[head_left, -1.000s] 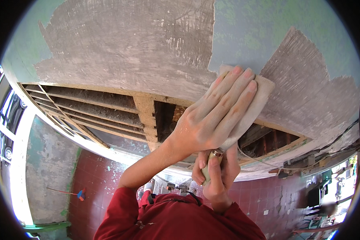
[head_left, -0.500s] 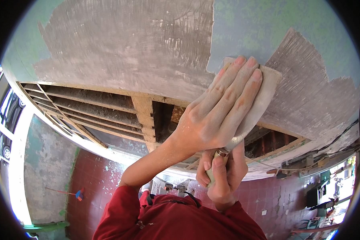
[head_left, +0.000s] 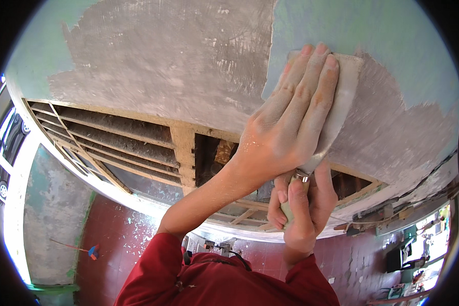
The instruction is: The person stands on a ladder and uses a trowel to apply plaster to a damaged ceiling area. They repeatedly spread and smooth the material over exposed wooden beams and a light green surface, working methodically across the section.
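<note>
We have the scraper up against the wall, its wide front edge meeting the lower margin of a green-blue painted area, between two stretches of rough, bare grey. The step in hand, as we judge it, is scraping that coating off. To our mind the next move calls for firm, even pressure along the full width of the edge, with the blade at a low angle so that a corner does not dig in.

The blade points up the view, away from our body and leaning slightly right. The long axis slants from the pale green handle, lower and a little to the left, through the metal collar to the flared front.

Our right hand is wrapped around the handle just below the collar. Our left hand lies flat over the blade, dusty fingers stretched toward its edge and pressing rather than gripping; we cannot tell where its thumb sits.

Below the work, a wooden slatted frame crosses the wall, with dark gaps behind it. Farther down, pale flakes lie scattered on the red tiled floor, near a small blue-and-red object.
</note>
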`<state>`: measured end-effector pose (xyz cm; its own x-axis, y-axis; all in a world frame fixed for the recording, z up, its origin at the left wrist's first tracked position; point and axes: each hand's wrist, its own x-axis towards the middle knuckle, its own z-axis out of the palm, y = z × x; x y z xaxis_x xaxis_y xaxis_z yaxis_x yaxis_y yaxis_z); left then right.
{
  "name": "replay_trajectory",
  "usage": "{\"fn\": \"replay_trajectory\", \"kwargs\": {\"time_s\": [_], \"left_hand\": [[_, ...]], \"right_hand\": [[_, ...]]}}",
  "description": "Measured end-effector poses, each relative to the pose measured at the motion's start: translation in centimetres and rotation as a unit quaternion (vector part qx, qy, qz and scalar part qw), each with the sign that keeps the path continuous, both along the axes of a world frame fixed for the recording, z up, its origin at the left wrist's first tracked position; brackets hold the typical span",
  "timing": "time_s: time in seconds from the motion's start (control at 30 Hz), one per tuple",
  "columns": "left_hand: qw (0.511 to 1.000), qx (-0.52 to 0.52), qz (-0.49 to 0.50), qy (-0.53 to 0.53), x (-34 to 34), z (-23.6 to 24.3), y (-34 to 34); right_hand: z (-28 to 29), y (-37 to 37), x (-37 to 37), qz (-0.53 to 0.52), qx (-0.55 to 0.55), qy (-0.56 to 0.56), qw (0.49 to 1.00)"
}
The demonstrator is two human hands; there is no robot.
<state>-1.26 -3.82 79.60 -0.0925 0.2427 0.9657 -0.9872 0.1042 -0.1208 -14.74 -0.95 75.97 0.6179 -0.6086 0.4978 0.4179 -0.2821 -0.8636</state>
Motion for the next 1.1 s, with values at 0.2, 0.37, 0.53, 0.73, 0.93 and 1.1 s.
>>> {"fn": "replay_trajectory", "kwargs": {"time_s": [0.2,0.37,0.53,0.73,0.93,1.1], "left_hand": [[1.000,-0.012,0.006,0.017,-0.5,0.8,-0.1],[0.996,-0.048,0.070,-0.023,0.5,2.5,0.0],[0.999,-0.036,0.011,0.026,0.2,3.8,0.6],[0.983,-0.161,0.062,-0.061,2.6,5.9,-2.6],[0.937,-0.127,0.310,-0.101,3.9,6.4,-0.2],[0.995,-0.097,-0.001,-0.011,0.2,4.8,0.1]], "right_hand": [[1.3,-0.3,-0.3,0.001,-0.005,-0.006,1.000],[2.7,-0.4,0.3,0.009,-0.026,-0.021,0.999],[4.6,0.0,1.3,0.000,-0.038,-0.038,0.999],[5.7,-0.2,1.7,-0.030,-0.088,-0.028,0.995],[6.6,0.1,2.1,0.001,-0.126,-0.042,0.991],[5.2,0.7,0.8,-0.005,-0.035,-0.037,0.999]]}}
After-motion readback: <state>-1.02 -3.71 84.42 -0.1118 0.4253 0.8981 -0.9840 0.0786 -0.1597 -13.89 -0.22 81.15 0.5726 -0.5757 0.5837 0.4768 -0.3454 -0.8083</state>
